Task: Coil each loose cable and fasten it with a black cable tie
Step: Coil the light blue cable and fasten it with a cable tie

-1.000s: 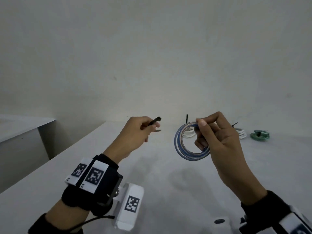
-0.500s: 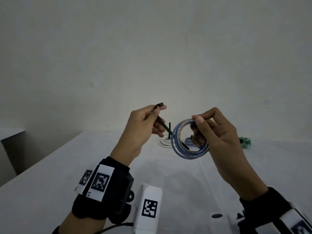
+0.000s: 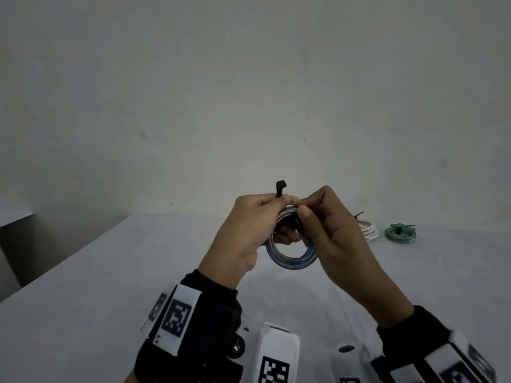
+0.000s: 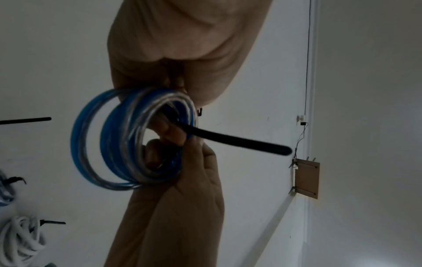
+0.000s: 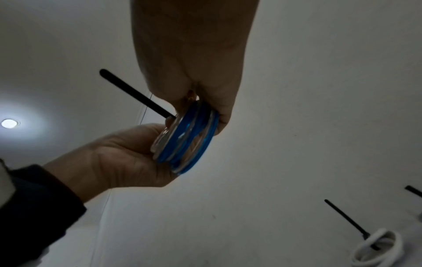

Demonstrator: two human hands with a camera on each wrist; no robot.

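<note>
A blue and clear cable coil [image 3: 290,258] hangs in the air between both hands above the white table [image 3: 110,286]. My left hand [image 3: 249,228] pinches a black cable tie [image 3: 279,189] whose head sticks up above the thumb; its strap [image 4: 239,140] runs through the coil [image 4: 128,139]. My right hand [image 3: 326,228] pinches the top of the coil next to the left fingertips. In the right wrist view the strap [image 5: 134,94] pokes out past the coil [image 5: 187,139].
On the far right of the table lie a tied white cable coil [image 3: 369,230] and a tied green coil [image 3: 401,233]. The left wrist view shows the white coil [image 4: 20,240] and another blue one [image 4: 4,189] with ties. A wall stands behind the table.
My left hand came over to the right hand and passed the tie through the coil. Both hands now meet at the coil's top. The head view shifted.
</note>
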